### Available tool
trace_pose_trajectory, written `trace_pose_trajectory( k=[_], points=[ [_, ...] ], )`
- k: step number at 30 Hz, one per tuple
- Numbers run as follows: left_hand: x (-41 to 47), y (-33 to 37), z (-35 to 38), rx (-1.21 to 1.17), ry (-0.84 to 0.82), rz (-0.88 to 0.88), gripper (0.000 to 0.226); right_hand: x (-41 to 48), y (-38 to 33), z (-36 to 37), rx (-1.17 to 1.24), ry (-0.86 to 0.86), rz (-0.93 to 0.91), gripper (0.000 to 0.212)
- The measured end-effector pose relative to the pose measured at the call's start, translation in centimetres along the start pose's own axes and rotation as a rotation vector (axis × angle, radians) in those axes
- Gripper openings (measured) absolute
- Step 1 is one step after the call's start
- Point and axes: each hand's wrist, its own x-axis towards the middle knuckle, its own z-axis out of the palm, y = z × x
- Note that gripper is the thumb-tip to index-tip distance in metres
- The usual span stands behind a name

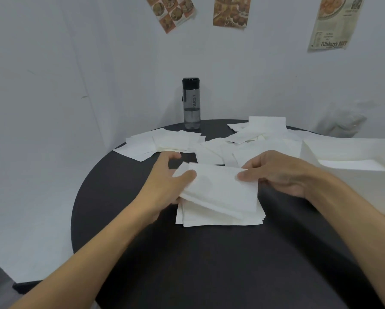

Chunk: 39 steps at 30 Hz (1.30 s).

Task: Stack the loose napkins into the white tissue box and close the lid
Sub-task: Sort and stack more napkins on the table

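A small bundle of white napkins (218, 188) is held over a neat stack of napkins (220, 216) lying on the near middle of a round black table (187, 264). The left hand (164, 184) grips the bundle's left edge, thumb on top and fingers curled beneath, while the right hand (276, 172) pinches its right edge, thumb on top. Just beyond the hands, loose napkins (249, 150) lie scattered across the far half of the table, one overlapping group (160, 141) to the far left and another heap (263, 128) to the far right. The white tissue box (352, 175) sits open at the right edge of the table, near the right hand, with napkins already lying flat inside. A dark translucent water bottle (191, 103) with a black cap stands upright at the far edge. Three food posters (231, 11) hang on the pale wall behind.
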Motion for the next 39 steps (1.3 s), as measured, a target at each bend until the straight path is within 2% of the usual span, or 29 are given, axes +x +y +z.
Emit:
trace_pose_trajectory(
  k=[5,14,17,20,22,24,30,35,39],
  points=[
    [-0.5,-1.4,-0.4,0.309,0.010,0.217,0.004,-0.3,0.2,0.2,-0.231,-0.032,-0.007,0.003],
    [-1.0,-1.8,-1.0,0.557,-0.074,0.276,0.016,0.5,1.4,0.4,-0.425,-0.037,0.024,0.023],
    [0.2,-2.1,-1.5,0.661,0.008,0.312,0.018,0.8,1.7,0.4,-0.422,0.023,-0.015,0.027],
    [3.4,-3.4,-2.7,0.878,0.124,0.327,0.023,1.4,1.8,1.4,-0.351,0.127,-0.178,0.014],
    [5.9,-4.6,-3.8,0.975,0.161,0.228,0.032,1.9,1.8,2.4,-0.356,0.127,-0.210,0.027],
    [7.9,-5.7,-5.0,1.012,0.154,0.108,0.039,2.4,1.9,3.3,-0.372,0.116,-0.180,0.043],
    [11.7,-6.5,-6.3,1.081,0.101,-0.043,0.043,3.3,2.7,4.3,-0.257,0.226,-0.213,0.045],
    [11.7,-6.3,-6.1,1.075,0.157,0.001,0.030,3.4,2.8,4.3,-0.139,0.211,-0.214,0.055],
    [10.3,-5.6,-6.5,0.968,0.345,0.180,0.029,3.4,2.9,4.2,-0.113,0.240,-0.228,0.055]
  ],
)
